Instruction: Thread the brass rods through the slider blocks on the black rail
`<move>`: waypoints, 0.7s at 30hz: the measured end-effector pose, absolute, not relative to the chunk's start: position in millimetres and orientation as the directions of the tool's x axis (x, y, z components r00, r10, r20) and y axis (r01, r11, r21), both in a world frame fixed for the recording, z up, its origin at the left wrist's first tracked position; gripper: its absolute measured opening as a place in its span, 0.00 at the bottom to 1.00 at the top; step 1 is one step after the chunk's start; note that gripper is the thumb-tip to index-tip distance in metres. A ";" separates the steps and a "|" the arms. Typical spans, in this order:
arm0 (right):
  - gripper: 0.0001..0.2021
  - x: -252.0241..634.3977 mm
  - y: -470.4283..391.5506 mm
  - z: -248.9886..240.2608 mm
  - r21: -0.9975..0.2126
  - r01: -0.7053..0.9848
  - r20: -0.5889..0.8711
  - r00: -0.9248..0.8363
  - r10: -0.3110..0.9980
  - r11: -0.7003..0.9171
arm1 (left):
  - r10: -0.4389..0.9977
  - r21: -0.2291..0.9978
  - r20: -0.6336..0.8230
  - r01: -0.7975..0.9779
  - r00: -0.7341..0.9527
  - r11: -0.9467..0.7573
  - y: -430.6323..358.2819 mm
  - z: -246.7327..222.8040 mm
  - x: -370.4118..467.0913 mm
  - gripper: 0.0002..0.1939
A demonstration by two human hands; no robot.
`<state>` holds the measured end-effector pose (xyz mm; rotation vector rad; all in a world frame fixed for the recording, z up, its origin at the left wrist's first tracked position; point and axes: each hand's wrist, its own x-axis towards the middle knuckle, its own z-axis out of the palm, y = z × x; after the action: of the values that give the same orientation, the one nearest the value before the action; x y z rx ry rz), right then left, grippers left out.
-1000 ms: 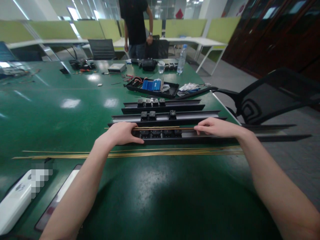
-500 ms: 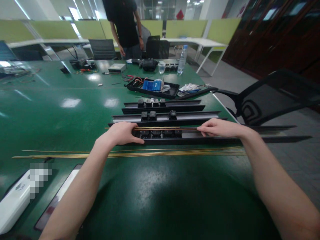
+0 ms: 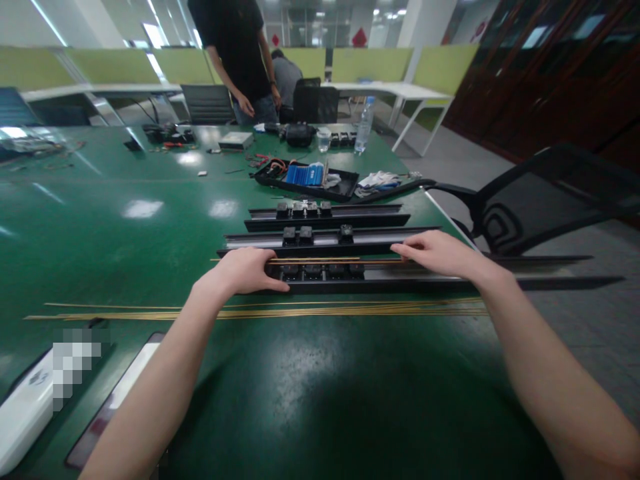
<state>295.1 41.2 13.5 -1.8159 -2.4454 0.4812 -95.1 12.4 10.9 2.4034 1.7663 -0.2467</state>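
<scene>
My left hand [image 3: 246, 269] rests on the left end of the nearest black rail [image 3: 390, 285], its thumb and fingers spread across the rail beside several small black blocks [image 3: 313, 271]. Thin brass rods [image 3: 320, 259] lie lengthwise over this rail and pass under the left fingers. Above the rail's far edge, my right hand [image 3: 423, 251] has its thumb and index finger together; whether a rod is between them is too small to tell. More long brass rods [image 3: 320, 312] lie on the green table in front of the rail.
Behind are two more rails with black blocks [image 3: 346, 233], a black tray [image 3: 345, 187], white gloves [image 3: 379, 182] and a water bottle [image 3: 365, 125]. A phone [image 3: 113, 407] and a white device [image 3: 30, 407] lie front left. Beyond the table stands a person [image 3: 233, 53].
My right hand has moved slightly up and left, lifting off the rods. My left hand stays in place. The standing person has shifted left, and a seated person now shows behind.
</scene>
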 end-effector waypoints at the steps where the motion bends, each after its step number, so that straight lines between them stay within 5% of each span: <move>1: 0.30 288.0 39.9 11.8 -0.238 0.935 -0.074 -0.287 0.955 0.262 | 0.931 0.018 -0.216 0.954 0.295 -0.298 12.5 10.8 -94.7 0.40; 7: 0.28 245.8 26.8 -5.1 -0.119 0.921 0.061 -0.367 0.928 0.372 | 0.936 -0.025 -0.193 0.952 0.295 -0.305 13.4 7.4 -91.2 0.41; 21: 0.23 235.2 24.9 -12.8 -0.326 0.791 0.006 -0.547 0.837 0.518 | 0.938 -0.051 -0.167 0.947 0.304 -0.316 14.2 2.8 -88.3 0.42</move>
<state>235.2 24.9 -12.8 -1.4020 -2.5926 0.4302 -88.3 14.2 2.8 2.4903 1.8028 -0.2559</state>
